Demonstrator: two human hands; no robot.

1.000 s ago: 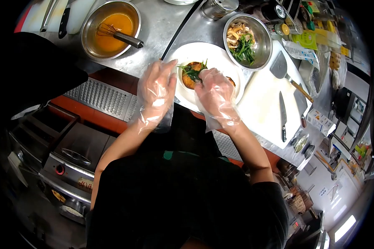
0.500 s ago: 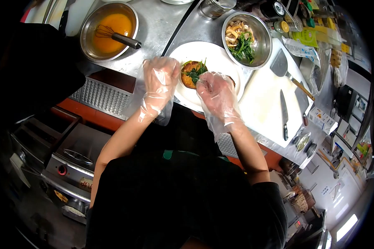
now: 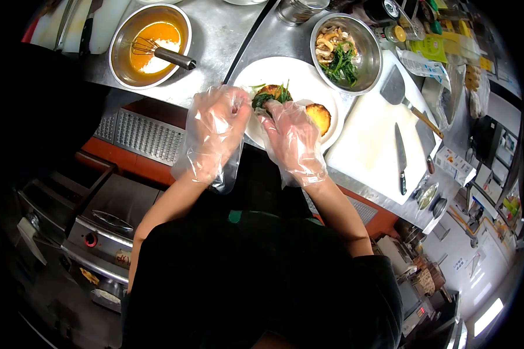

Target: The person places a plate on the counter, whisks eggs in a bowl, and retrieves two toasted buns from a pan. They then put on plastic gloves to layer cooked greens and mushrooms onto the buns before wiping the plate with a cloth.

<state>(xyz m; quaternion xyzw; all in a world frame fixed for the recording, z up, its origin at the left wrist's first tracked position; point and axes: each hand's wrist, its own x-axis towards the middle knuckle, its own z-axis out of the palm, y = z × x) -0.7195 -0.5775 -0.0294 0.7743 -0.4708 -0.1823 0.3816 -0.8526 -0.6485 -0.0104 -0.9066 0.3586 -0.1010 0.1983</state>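
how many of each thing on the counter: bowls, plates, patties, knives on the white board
metal bowls: 2
white plate: 1
fried patties: 2
knife on the white board: 1
total: 6

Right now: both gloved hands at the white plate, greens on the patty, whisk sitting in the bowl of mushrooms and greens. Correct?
Not quite. The head view shows the whisk in the bowl of orange sauce, not in the bowl of mushrooms and greens. The rest holds: the left hand and right hand, both gloved, are at the white plate, with greens on the patty.
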